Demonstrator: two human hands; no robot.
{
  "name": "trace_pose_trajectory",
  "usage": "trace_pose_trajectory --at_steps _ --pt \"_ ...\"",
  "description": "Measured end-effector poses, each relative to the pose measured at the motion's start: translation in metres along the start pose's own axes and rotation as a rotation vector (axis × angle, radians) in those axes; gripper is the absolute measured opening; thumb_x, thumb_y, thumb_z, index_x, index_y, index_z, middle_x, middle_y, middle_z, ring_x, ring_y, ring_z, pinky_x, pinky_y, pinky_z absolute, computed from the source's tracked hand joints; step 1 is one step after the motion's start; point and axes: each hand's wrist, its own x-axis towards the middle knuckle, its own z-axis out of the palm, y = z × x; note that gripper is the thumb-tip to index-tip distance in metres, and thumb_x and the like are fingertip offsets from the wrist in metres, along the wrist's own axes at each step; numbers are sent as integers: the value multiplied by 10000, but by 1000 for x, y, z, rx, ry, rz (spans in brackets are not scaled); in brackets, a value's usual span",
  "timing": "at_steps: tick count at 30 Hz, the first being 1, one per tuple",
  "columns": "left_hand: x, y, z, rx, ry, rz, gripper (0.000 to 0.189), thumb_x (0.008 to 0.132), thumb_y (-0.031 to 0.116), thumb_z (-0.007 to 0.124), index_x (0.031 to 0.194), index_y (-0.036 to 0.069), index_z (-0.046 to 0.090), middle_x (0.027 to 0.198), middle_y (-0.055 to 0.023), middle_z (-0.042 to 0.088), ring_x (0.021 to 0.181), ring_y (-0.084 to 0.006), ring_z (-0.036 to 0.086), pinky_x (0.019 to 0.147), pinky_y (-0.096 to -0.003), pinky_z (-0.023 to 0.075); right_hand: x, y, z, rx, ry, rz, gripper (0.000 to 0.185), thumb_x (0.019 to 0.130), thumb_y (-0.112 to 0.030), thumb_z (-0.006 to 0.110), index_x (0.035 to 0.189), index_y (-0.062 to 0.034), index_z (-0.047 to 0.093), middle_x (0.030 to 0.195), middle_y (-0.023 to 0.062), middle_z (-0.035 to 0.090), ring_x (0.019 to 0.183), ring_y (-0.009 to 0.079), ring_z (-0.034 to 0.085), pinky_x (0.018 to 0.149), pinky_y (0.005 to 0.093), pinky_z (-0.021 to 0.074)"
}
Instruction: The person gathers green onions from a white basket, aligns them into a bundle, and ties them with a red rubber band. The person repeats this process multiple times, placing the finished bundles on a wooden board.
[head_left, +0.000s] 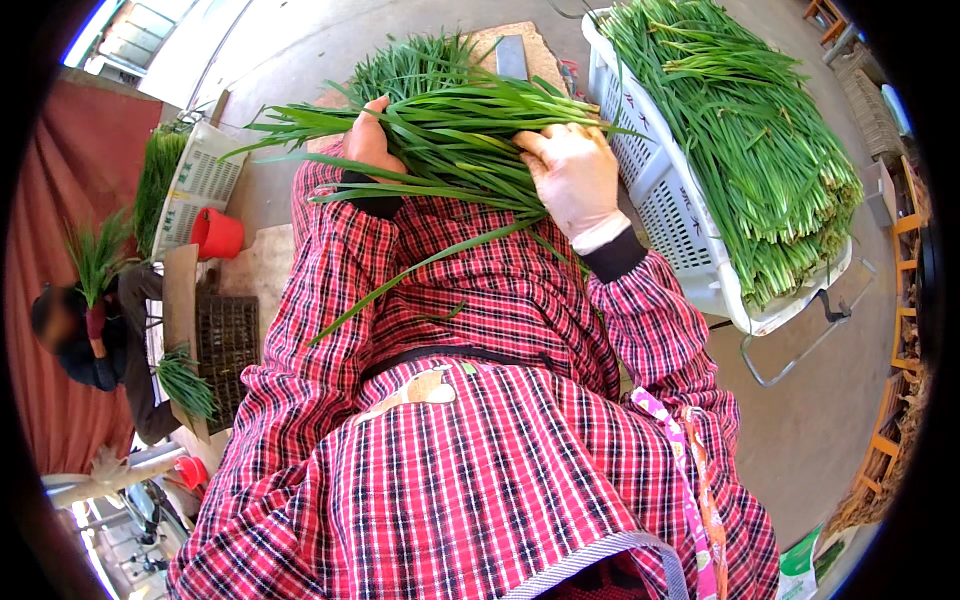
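Observation:
A loose bunch of garlic chives (465, 127) lies across my lap, its leaf tips to the left and its pale stem ends to the right. Bare fingers of my left hand (373, 142) curl around the leafy part. My right hand (574, 176), in a thin pale glove, grips the bunch near the stem ends; the fingertips are partly hidden. One long leaf (420, 277) hangs down over the plaid smock (480, 457). Just beyond the bunch, more chives (412, 66) rest on a board (536, 49) beside a grey metal block (511, 57).
To the right stands a white plastic crate (652, 180) heaped with chives (739, 142). At left, another person (105, 337) holds a bunch of chives (97, 259) near a red bucket (217, 232), a second crate (196, 180) and a dark slatted crate (225, 352). A metal rod frame (806, 349) is at the crate's foot.

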Motion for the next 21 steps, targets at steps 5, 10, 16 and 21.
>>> trace_pose_trajectory --at_steps 5,10,16,21 --pt "-2 -3 -2 0 -29 78 284 859 304 608 912 25 598 924 -127 657 779 -324 603 787 -497 503 5 1 7 264 21 118 174 744 -187 707 911 -141 724 829 46 665 827 242 629 786 361 471" --pt "8 0 -7 -31 -20 76 239 873 265 600 877 27 578 864 -122 645 759 -322 600 753 -498 505 -8 -5 15 1050 159 575 121 843 -100 691 917 -5 698 863 65 710 786 163 666 732 278 505" --pt "4 -1 0 -7 14 22 277 902 290 570 932 15 571 946 -144 645 826 -341 600 797 -518 493 -57 88 -46 763 -191 872 236 909 -246 600 936 -30 690 677 8 608 560 112 512 512 276 381" --pt "-7 -4 9 28 -3 34 340 896 349 558 947 14 590 977 -155 647 847 -354 592 835 -537 474 -72 69 -65 4 -122 218 223 824 -225 662 1004 -99 696 912 99 693 864 287 652 756 367 495"
